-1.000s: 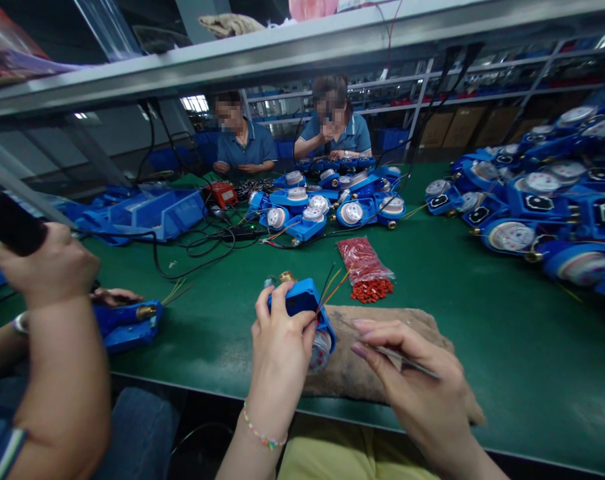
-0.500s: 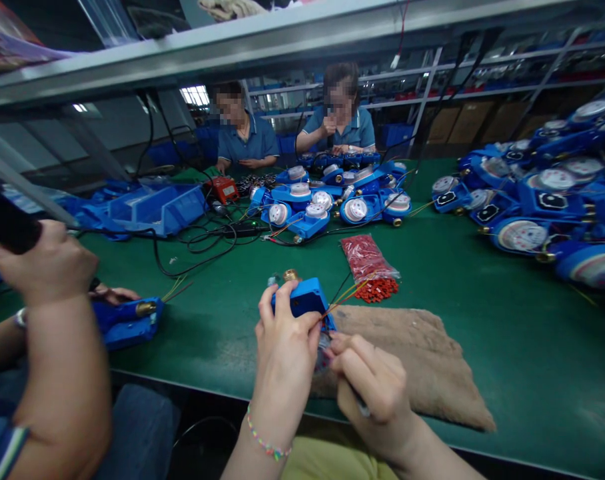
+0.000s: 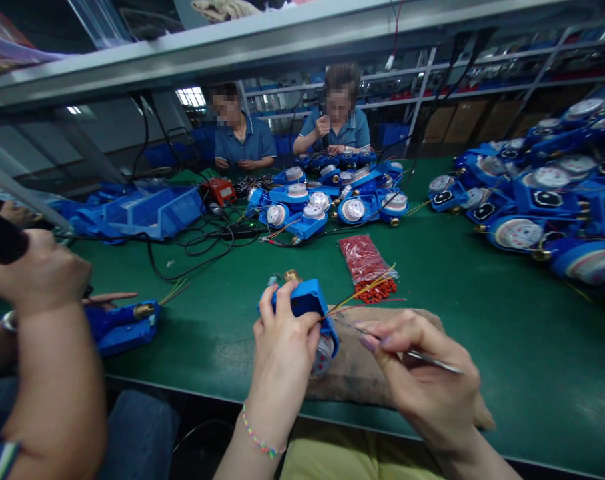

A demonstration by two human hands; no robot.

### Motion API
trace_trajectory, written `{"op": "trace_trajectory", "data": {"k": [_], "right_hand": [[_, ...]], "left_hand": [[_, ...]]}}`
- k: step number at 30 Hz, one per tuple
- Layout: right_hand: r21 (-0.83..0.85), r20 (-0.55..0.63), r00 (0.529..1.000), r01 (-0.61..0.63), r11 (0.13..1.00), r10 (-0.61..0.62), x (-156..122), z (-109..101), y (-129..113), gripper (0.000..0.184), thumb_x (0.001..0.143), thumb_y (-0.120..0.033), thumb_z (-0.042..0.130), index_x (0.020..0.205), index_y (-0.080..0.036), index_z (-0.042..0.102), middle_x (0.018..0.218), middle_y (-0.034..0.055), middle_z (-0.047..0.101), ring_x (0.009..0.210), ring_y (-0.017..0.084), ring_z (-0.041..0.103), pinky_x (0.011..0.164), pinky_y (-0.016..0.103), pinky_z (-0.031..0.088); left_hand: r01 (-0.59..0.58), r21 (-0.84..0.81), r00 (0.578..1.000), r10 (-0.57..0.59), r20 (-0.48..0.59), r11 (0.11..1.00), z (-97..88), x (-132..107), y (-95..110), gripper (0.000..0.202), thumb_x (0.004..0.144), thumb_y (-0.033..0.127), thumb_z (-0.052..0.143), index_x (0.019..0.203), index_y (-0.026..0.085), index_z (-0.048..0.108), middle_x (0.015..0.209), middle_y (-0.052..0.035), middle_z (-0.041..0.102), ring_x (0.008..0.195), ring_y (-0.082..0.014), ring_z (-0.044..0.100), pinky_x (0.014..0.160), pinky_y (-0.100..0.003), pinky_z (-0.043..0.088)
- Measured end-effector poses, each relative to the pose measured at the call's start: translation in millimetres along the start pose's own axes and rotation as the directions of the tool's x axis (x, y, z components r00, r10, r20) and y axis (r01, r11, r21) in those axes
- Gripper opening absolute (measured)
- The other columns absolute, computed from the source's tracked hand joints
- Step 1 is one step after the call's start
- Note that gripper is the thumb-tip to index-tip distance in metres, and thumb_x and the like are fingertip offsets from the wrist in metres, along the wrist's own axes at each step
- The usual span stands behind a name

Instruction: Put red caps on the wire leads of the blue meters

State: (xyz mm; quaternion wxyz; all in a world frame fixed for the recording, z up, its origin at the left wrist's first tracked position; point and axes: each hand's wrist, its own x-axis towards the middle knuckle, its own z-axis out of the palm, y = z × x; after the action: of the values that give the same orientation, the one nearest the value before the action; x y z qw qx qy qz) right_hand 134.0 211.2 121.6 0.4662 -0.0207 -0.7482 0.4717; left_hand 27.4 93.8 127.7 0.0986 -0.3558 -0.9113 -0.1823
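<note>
My left hand (image 3: 281, 350) is closed round a blue water meter (image 3: 307, 303), held on edge over a brown cloth (image 3: 355, 363); the brass fitting points away from me and the dial faces down towards me. Thin coloured wires (image 3: 362, 291) stick out of the meter to the right. My right hand (image 3: 422, 380) pinches slim metal tweezers (image 3: 412, 353), whose tip reaches towards the wires beside the meter.
A bag of small red parts (image 3: 365, 260) lies just behind the cloth, some spilled. Piles of blue meters (image 3: 542, 193) fill the right side and the table's middle (image 3: 322, 203). A person's arm (image 3: 47, 347) holds a black tool at left. Two people sit opposite.
My right hand, close against the meter half a second ago, has drawn back to the right with the tweezers. The wires have swung out to the right.
</note>
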Motion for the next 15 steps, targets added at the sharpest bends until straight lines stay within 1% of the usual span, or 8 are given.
{"op": "trace_trajectory", "data": {"k": [2, 4, 6, 8, 9, 12, 13, 15], "right_hand": [[-0.007, -0.013, 1.0, 0.024, 1.0, -0.024, 1, -9, -3, 0.02, 0.071, -0.001, 0.061, 0.07, -0.019, 0.051, 0.075, 0.0016, 0.06, 0.072, 0.017, 0.06, 0.066, 0.029, 0.051], [-0.017, 0.041, 0.997, 0.067, 0.998, -0.067, 3, -14, -3, 0.02, 0.071, 0.0, 0.061, 0.071, -0.018, 0.052, 0.075, 0.0023, 0.06, 0.073, 0.018, 0.061, 0.065, 0.03, 0.051], [-0.031, 0.126, 0.985, 0.121, 0.992, -0.117, 6, -16, 0, 0.02, 0.071, 0.001, 0.059, 0.072, -0.018, 0.052, 0.076, 0.0023, 0.061, 0.075, 0.017, 0.061, 0.066, 0.029, 0.051], [-0.04, 0.2, 0.971, 0.145, 0.989, -0.135, 9, -17, 4, 0.021, 0.071, 0.002, 0.058, 0.072, -0.018, 0.051, 0.075, 0.0015, 0.061, 0.076, 0.016, 0.061, 0.067, 0.027, 0.05], [-0.041, 0.223, 0.966, 0.146, 0.988, -0.134, 10, -17, 6, 0.021, 0.072, 0.003, 0.057, 0.072, -0.018, 0.051, 0.074, 0.001, 0.06, 0.076, 0.016, 0.061, 0.066, 0.026, 0.05], [-0.038, 0.29, 0.947, 0.158, 0.987, -0.141, 14, -17, 12, 0.021, 0.071, 0.004, 0.056, 0.071, -0.017, 0.05, 0.071, 0.0001, 0.058, 0.073, 0.014, 0.06, 0.065, 0.025, 0.049], [-0.039, 0.319, 0.936, 0.172, 0.984, -0.151, 15, -17, 13, 0.022, 0.07, 0.004, 0.055, 0.071, -0.017, 0.05, 0.071, 0.0002, 0.058, 0.072, 0.014, 0.06, 0.064, 0.025, 0.049], [-0.046, 0.367, 0.915, 0.196, 0.979, -0.166, 17, -17, 16, 0.021, 0.069, 0.005, 0.053, 0.07, -0.016, 0.049, 0.069, 0.0003, 0.057, 0.07, 0.013, 0.059, 0.064, 0.024, 0.048]], "left_hand": [[0.02, -0.01, 0.997, -0.021, -0.072, 1.0, 1.6, 0, 6, 0.016, 0.076, 0.023, 0.055, 0.07, 0.029, 0.068, 0.123, -0.0039, 0.037, 0.117, -0.0333, 0.026, 0.082, -0.053, 0.045], [0.056, -0.008, 0.991, -0.056, -0.125, 0.998, 3.1, -1, 13, 0.014, 0.075, 0.021, 0.057, 0.067, 0.027, 0.067, 0.121, -0.003, 0.04, 0.117, -0.0312, 0.028, 0.085, -0.05, 0.044], [0.066, 0.001, 0.988, -0.065, -0.138, 0.998, 3.8, -1, 18, 0.012, 0.074, 0.02, 0.057, 0.071, 0.027, 0.066, 0.121, -0.0023, 0.041, 0.117, -0.0304, 0.029, 0.087, -0.05, 0.043], [0.043, -0.001, 0.992, -0.043, -0.12, 0.999, 3.4, -1, 20, 0.013, 0.074, 0.019, 0.057, 0.081, 0.027, 0.064, 0.122, -0.0026, 0.042, 0.118, -0.0293, 0.029, 0.089, -0.051, 0.042], [0.021, -0.009, 0.994, -0.021, -0.105, 1.0, 2.8, -1, 20, 0.019, 0.073, 0.018, 0.058, 0.089, 0.026, 0.062, 0.122, -0.003, 0.042, 0.118, -0.0287, 0.028, 0.091, -0.05, 0.041], [-0.024, -0.015, 0.998, 0.023, -0.064, 1.0, 1.4, -1, 18, 0.048, 0.063, 0.021, 0.069, 0.108, 0.023, 0.051, 0.123, -0.0044, 0.042, 0.119, -0.0287, 0.027, 0.094, -0.051, 0.04], [-0.031, -0.01, 0.998, 0.031, -0.059, 0.999, 1.3, -2, 18, 0.057, 0.06, 0.022, 0.072, 0.111, 0.023, 0.047, 0.124, -0.0044, 0.042, 0.119, -0.0288, 0.027, 0.094, -0.052, 0.039], [-0.035, 0.004, 0.998, 0.035, -0.06, 0.999, 1.5, -2, 17, 0.064, 0.057, 0.024, 0.075, 0.113, 0.023, 0.044, 0.125, -0.0041, 0.041, 0.119, -0.0286, 0.027, 0.094, -0.052, 0.04]]}}
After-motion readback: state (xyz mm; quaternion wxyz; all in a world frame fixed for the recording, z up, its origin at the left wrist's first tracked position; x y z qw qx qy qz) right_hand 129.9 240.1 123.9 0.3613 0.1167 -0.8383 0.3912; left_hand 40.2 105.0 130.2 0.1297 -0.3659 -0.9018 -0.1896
